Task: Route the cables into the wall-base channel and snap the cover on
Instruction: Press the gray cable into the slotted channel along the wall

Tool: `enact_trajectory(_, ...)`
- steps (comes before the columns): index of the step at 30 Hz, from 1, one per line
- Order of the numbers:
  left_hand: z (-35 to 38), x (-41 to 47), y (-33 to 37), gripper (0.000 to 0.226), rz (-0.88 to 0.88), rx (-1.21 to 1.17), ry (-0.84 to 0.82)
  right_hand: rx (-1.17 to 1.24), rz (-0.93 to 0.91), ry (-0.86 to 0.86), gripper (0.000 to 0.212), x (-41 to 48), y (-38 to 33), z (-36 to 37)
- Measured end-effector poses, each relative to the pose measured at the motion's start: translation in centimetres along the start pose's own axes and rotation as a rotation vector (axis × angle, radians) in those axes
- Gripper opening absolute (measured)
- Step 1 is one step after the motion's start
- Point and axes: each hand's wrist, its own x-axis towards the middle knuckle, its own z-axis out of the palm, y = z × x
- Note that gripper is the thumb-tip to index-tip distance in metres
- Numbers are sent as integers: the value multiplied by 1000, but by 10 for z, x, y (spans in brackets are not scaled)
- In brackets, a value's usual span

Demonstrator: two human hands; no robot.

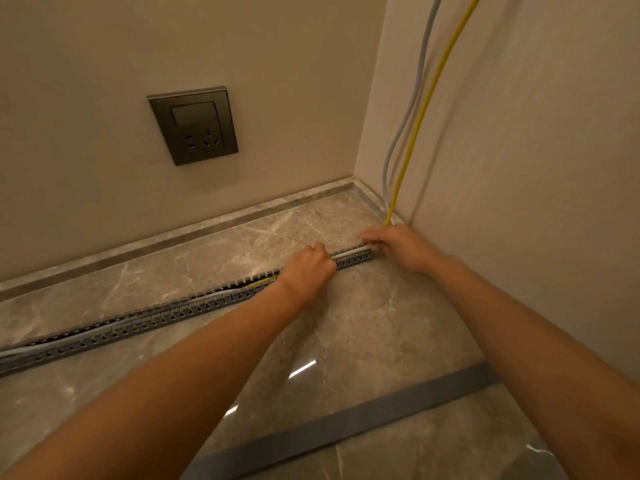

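A grey slotted cable channel point(145, 318) lies on the marble floor, running from the left edge toward the right wall. A yellow cable point(426, 109) and a grey cable point(403, 133) come down along the right wall corner and run into the channel. My left hand point(306, 268) sits on the channel with curled fingers pressing the cables inside it. My right hand point(398, 245) is at the channel's right end by the wall, its fingers curled on the cables there. A flat grey cover strip point(363, 422) lies loose on the floor nearer to me.
A dark wall socket point(194, 126) is set in the back wall above a marble skirting point(180, 233). The right wall stands close beside my right arm. Glossy marble floor point(363, 323) lies between channel and cover.
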Motion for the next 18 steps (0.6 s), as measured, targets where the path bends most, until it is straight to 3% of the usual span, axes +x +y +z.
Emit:
enact_trajectory(5, -4, -2, -2, 33, -1, -10, 4, 273, 248, -29, 40, 7, 17, -3)
enact_trajectory(8, -3, -3, -2, 33, -23, -25, 3, 160, 250, -21, 28, 4, 21, -1)
enact_trajectory(18, 3, 1, -3, 45, -130, -139, -14, 90, 198, 92, 26, -1, 20, 27)
